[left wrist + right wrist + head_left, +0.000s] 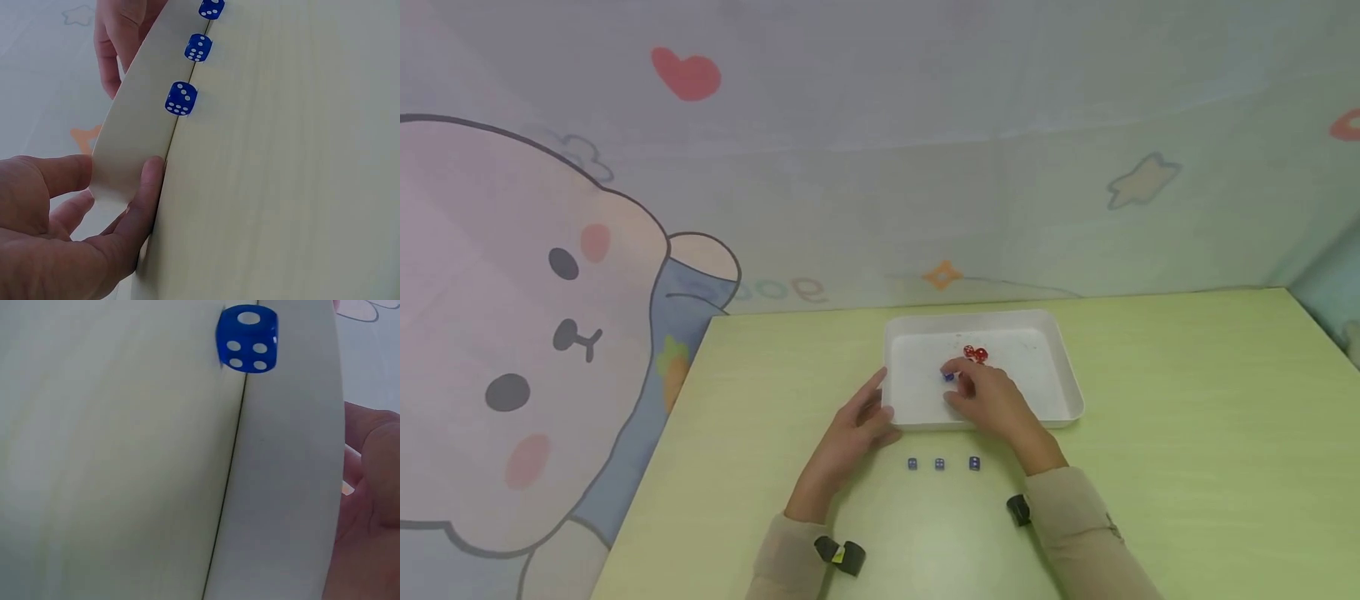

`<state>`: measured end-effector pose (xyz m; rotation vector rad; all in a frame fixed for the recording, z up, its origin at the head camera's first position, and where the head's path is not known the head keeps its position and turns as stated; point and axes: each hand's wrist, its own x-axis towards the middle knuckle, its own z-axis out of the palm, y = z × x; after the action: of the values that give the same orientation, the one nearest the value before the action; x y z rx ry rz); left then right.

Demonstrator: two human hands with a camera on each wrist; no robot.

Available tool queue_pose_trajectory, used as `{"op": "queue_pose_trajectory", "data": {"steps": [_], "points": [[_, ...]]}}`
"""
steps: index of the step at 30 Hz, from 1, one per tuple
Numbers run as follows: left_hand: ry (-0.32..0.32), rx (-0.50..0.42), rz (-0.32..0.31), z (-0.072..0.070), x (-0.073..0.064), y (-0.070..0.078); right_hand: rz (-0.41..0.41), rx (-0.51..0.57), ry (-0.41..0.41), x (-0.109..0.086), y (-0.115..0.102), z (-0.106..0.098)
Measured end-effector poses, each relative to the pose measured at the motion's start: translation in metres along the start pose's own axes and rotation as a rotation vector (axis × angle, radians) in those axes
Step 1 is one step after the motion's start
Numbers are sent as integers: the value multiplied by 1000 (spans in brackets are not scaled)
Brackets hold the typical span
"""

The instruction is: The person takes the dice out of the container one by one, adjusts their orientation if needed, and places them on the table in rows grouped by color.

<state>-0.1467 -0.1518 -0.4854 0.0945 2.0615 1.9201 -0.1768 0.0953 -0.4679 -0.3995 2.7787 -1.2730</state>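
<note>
A shallow white tray stands on the table, holding red dice and a blue die. Over the tray, my right hand reaches down with bent fingers. Its forefinger tip is at the blue die, while the thumb sits apart, nearer the front wall; whether the fingertip touches the die cannot be seen. At the tray's front left corner, my left hand holds the wall between thumb and fingers. Three blue dice, one of them the rightmost die, lie in a row before the tray.
The light green table extends to both sides of the tray. Behind it hangs a patterned cloth with a cartoon bear. Black wrist straps are on both sleeves. The tray's front wall rises close behind the row of dice.
</note>
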Motion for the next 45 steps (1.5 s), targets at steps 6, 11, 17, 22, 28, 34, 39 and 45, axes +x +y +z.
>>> {"op": "queue_pose_trajectory", "data": {"steps": [6,11,17,22,28,34,39,45], "points": [[-4,10,0,0,0,0,65,-11,-66,4,5,1],[0,16,-13,0,-1,0,90,-18,-78,7,7,3],[12,23,-20,0,-2,2,81,-12,-69,7,7,4],[17,42,-13,0,-3,3,58,-17,-57,8,10,5],[22,57,-19,1,-2,2,65,-16,-53,9,12,6],[20,51,3,1,-1,3,57,-12,-51,9,10,3],[23,42,-4,1,-2,3,64,-19,-53,10,8,3],[20,39,-12,2,-2,3,79,-30,-64,8,10,6]]}}
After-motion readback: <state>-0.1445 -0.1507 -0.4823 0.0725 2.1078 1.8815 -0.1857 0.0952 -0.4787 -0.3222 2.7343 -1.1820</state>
